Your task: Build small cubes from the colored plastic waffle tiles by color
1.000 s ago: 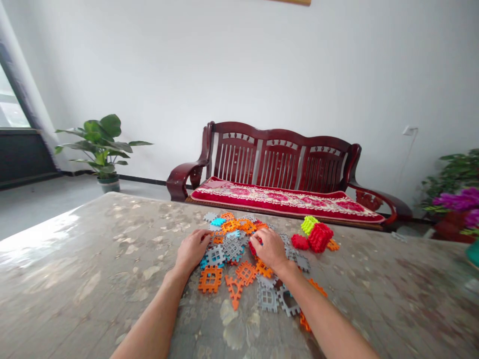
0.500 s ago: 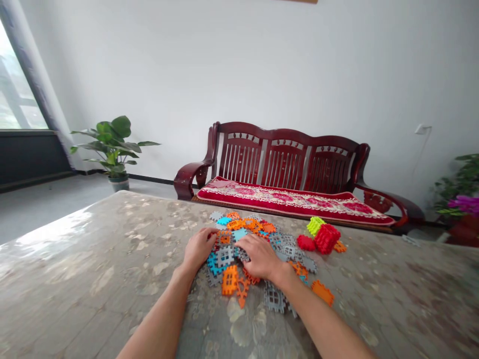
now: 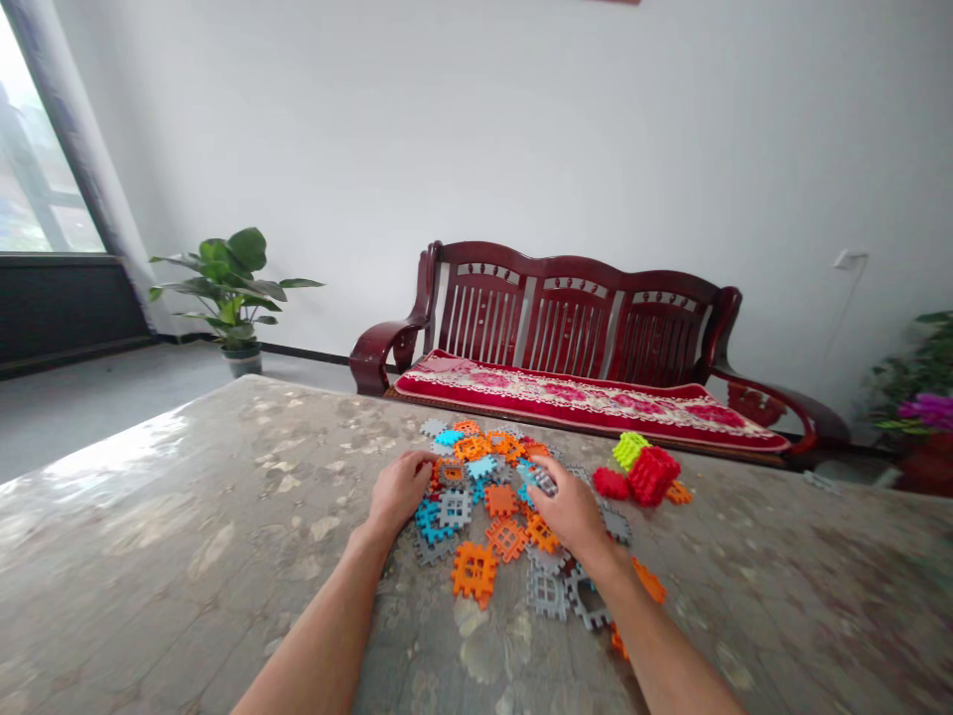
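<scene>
Interlocking plastic building pieces in orange, grey, blue and red lie in a loose pile between my hands. My left hand [image 3: 404, 487] rests at the pile's left edge, its fingers curled and pressed together beside an orange window piece [image 3: 452, 474]; whatever is in them is hidden. On the right side, my right hand [image 3: 567, 504] has a grey building piece [image 3: 543, 483] between thumb and fingers, above the pile. Nearest to me lie an orange window piece [image 3: 475, 570] and a grey window piece [image 3: 547, 590]. A solid orange square piece [image 3: 501, 500] is in the middle.
To the right of the pile stand a red assembled cube [image 3: 653, 475], a yellow-green assembled block [image 3: 629, 450] and a smaller red one [image 3: 611, 484]. A patterned cloth [image 3: 223, 556] covers the table. Behind it is a wooden bench [image 3: 566, 318], with a potted plant [image 3: 236, 298] to the left.
My right hand has moved right from the middle of the pile and holds a grey building piece. Pieces in the middle and front have shifted. My left hand has stayed nearly in place.
</scene>
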A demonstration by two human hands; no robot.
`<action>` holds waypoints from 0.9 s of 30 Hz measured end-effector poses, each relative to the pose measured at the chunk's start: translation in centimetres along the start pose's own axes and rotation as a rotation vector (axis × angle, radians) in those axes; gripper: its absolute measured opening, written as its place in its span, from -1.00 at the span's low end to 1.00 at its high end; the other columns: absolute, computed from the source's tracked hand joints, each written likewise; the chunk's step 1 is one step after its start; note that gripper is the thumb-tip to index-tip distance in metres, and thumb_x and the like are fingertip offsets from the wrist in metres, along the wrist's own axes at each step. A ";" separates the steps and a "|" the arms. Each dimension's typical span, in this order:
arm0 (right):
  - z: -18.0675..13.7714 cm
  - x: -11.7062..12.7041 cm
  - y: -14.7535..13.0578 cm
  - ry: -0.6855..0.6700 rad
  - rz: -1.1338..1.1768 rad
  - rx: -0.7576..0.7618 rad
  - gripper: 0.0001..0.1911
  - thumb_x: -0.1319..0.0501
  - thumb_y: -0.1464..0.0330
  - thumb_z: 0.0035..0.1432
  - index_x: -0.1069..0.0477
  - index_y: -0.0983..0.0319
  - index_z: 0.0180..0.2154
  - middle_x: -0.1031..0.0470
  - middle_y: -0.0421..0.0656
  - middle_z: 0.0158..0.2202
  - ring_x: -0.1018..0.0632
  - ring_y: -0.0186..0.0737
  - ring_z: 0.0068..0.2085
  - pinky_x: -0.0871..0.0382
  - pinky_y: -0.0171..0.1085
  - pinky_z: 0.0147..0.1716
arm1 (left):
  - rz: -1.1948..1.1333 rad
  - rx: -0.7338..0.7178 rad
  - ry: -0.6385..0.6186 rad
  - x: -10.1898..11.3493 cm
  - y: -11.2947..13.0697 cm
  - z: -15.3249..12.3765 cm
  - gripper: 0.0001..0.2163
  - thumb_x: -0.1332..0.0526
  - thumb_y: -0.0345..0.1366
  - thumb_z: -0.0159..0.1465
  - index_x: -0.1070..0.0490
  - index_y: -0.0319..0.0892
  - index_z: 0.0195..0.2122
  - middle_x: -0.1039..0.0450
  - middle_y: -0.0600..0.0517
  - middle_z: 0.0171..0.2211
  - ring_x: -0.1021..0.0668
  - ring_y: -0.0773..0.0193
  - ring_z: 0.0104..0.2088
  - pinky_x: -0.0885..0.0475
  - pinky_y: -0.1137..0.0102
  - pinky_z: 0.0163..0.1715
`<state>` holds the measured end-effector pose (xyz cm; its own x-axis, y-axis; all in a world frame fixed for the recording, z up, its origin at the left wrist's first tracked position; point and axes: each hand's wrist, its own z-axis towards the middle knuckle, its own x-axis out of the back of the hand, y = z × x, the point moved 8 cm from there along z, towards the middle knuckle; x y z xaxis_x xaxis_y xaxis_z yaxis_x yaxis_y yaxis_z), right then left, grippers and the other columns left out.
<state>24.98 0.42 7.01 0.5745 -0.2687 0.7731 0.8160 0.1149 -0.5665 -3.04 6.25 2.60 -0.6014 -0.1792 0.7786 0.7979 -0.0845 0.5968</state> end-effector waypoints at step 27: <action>-5.6 -4.3 -6.0 -0.008 -0.292 0.572 -0.74 -0.15 0.44 0.24 -0.47 0.12 -0.06 -0.52 -0.13 -0.02 -0.45 -0.17 0.02 -0.23 -0.12 0.12 | 0.275 0.276 0.063 3.9 -0.3 -2.2 -0.61 0.06 -0.14 0.29 -0.56 0.01 -0.09 -0.56 -0.07 -0.02 -0.51 -0.03 0.03 -0.11 -0.02 0.15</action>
<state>17.28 -4.44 5.51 0.3217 -0.3594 0.8760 0.8428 0.5303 -0.0920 -5.52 3.42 5.05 -0.3564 -0.2185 0.9084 0.8825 0.2405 0.4041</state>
